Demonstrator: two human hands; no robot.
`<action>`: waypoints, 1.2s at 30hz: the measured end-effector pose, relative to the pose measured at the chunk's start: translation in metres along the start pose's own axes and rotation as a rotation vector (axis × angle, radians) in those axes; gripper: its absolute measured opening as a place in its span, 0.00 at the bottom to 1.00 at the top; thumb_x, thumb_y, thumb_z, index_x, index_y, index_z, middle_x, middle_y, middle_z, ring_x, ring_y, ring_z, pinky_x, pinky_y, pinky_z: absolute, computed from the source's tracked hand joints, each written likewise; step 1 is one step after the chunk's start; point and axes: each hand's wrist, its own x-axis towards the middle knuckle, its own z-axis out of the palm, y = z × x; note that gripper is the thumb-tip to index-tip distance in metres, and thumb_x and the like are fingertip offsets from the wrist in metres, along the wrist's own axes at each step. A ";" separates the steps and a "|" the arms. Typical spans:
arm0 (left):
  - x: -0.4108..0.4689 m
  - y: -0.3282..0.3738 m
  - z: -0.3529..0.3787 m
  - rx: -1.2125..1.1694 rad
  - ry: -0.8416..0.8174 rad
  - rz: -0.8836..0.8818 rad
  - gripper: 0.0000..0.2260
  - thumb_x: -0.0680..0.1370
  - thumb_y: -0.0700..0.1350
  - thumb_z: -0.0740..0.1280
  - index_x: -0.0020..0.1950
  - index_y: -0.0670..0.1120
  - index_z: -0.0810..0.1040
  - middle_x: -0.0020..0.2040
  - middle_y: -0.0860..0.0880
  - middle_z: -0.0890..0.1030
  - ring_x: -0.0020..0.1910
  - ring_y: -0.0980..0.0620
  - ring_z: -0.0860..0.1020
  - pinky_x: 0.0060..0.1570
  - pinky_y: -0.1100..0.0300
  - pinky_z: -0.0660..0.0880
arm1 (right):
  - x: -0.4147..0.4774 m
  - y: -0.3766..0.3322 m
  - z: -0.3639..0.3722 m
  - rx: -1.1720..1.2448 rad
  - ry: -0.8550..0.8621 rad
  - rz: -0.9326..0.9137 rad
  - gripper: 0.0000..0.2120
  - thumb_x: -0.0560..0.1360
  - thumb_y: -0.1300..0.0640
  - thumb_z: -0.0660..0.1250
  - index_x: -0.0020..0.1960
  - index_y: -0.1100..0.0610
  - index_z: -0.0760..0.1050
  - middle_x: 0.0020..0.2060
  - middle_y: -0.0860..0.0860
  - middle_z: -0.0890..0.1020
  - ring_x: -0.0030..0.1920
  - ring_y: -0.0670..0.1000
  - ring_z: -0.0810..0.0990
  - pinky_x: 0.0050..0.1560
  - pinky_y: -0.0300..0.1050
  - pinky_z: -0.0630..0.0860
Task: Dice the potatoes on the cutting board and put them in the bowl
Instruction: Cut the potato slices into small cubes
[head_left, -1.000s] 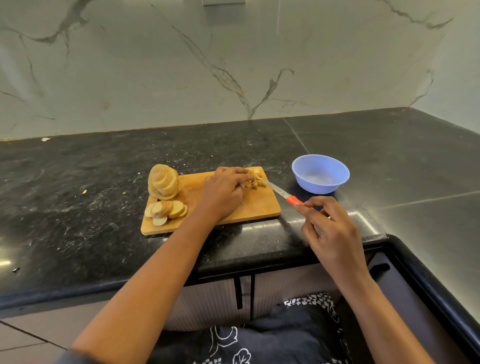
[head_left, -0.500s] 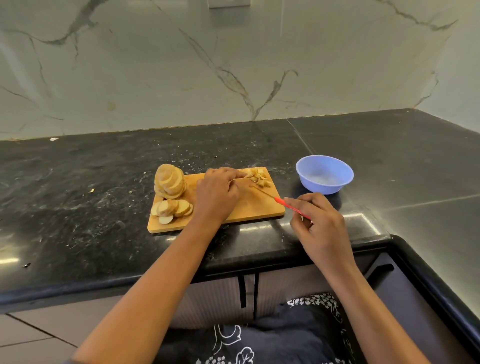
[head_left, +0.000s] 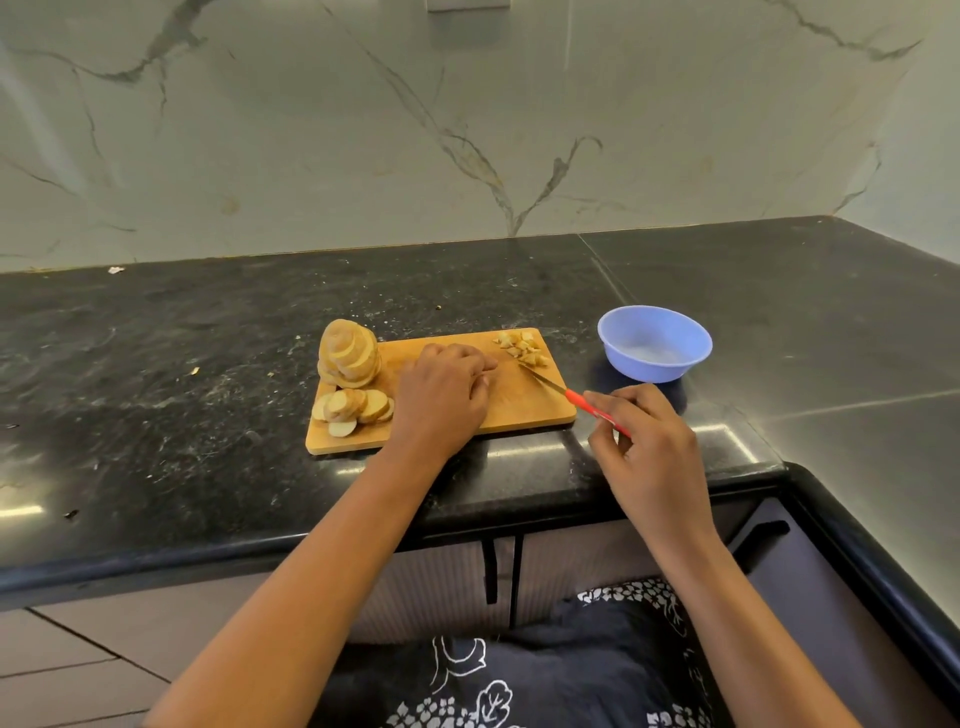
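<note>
On the speckled black stone counter (head_left: 208, 364), your rectangular wooden cutting board (head_left: 519, 410) lies long side left to right. Round potato slices (head_left: 348, 353) stand stacked at its left end, and small diced cubes (head_left: 522, 347) sit at its far right corner. Your left hand (head_left: 444, 402) rests mid-board, fingers curled; whether it holds anything cannot be told. Your right hand (head_left: 649, 447) pinches the slim red-handled knife (head_left: 566, 392), its blade pointing away and leftward toward the cubes. The smooth round blue bowl (head_left: 649, 369) sits just right of the board.
</note>
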 end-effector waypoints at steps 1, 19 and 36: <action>-0.003 0.000 -0.001 0.001 0.017 0.030 0.13 0.80 0.48 0.61 0.63 0.53 0.78 0.62 0.55 0.78 0.59 0.53 0.72 0.53 0.57 0.68 | 0.001 0.000 0.001 -0.004 0.009 0.008 0.14 0.73 0.65 0.65 0.56 0.58 0.81 0.42 0.49 0.75 0.38 0.44 0.72 0.38 0.25 0.68; -0.082 -0.093 -0.071 -0.006 0.185 -0.401 0.24 0.72 0.65 0.65 0.64 0.53 0.77 0.61 0.50 0.77 0.64 0.47 0.69 0.58 0.47 0.63 | 0.052 -0.048 0.072 0.362 -0.067 0.244 0.11 0.77 0.58 0.63 0.56 0.55 0.80 0.40 0.46 0.78 0.37 0.45 0.76 0.38 0.39 0.76; -0.074 -0.093 -0.071 -0.308 0.112 -0.417 0.16 0.69 0.56 0.74 0.54 0.56 0.77 0.47 0.64 0.73 0.57 0.56 0.70 0.59 0.53 0.62 | 0.048 -0.041 0.075 0.379 -0.145 0.328 0.13 0.80 0.54 0.61 0.63 0.52 0.76 0.47 0.40 0.77 0.49 0.47 0.79 0.49 0.47 0.79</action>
